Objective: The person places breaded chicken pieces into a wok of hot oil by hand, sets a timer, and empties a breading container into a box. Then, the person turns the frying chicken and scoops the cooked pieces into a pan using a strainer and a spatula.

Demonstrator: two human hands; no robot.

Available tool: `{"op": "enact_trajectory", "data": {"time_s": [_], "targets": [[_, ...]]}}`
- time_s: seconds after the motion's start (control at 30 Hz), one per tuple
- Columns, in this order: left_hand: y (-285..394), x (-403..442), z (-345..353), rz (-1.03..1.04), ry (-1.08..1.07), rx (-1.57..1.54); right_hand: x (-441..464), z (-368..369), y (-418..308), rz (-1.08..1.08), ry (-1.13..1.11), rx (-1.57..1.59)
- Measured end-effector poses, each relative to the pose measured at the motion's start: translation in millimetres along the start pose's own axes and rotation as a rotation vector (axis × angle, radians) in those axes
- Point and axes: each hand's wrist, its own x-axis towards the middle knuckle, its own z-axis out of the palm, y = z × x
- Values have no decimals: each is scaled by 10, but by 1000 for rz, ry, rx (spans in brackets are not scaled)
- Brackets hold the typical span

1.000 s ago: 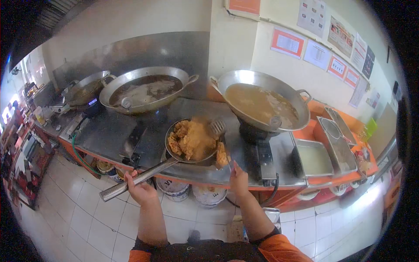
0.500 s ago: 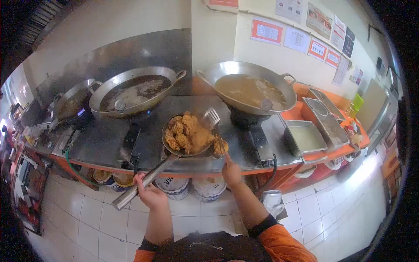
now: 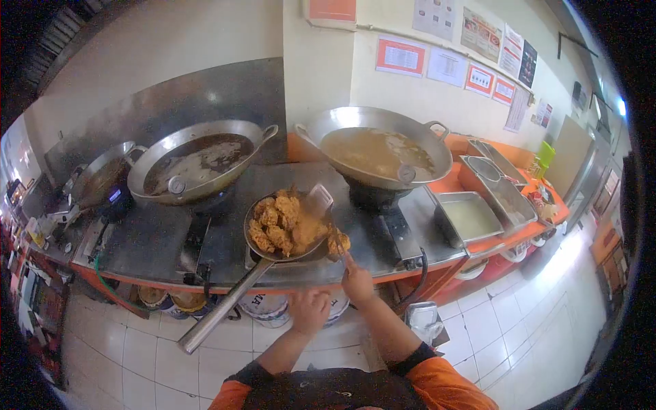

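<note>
Golden fried pieces [image 3: 277, 222] fill a long-handled round pan or strainer [image 3: 230, 304] on the steel counter. My right hand [image 3: 357, 281] is closed on the thin handle of a slotted spatula [image 3: 318, 199], whose blade tilts over the pan's right side. One more fried piece [image 3: 339, 242] sits beside the spatula handle, right of the pan. My left hand [image 3: 309, 311] is off the pan handle, fingers apart, in front of the counter edge and near my right wrist.
Large woks of oil stand behind: one at the centre right [image 3: 383, 147], one at the left [image 3: 198, 162], another farther left [image 3: 102, 176]. Metal trays [image 3: 469, 217] sit on the orange surface at right. Tubs [image 3: 265, 307] are under the counter.
My left hand has let go of the pan handle and moved right, toward my right hand. The spatula's blade has turned over the pan. The view has shifted.
</note>
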Motion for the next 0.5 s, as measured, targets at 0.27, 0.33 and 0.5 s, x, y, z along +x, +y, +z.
{"op": "enact_trajectory", "data": {"time_s": [0.27, 0.33, 0.5], "targets": [[134, -263, 1133, -449, -473, -670, 40, -344, -84, -36, -64, 19], [343, -45, 1065, -838, -493, -1303, 83, -321, 29, -28, -113, 33], [521, 251, 1270, -1325, -224, -1939, 229, -245, 244, 56, -73, 37]]}}
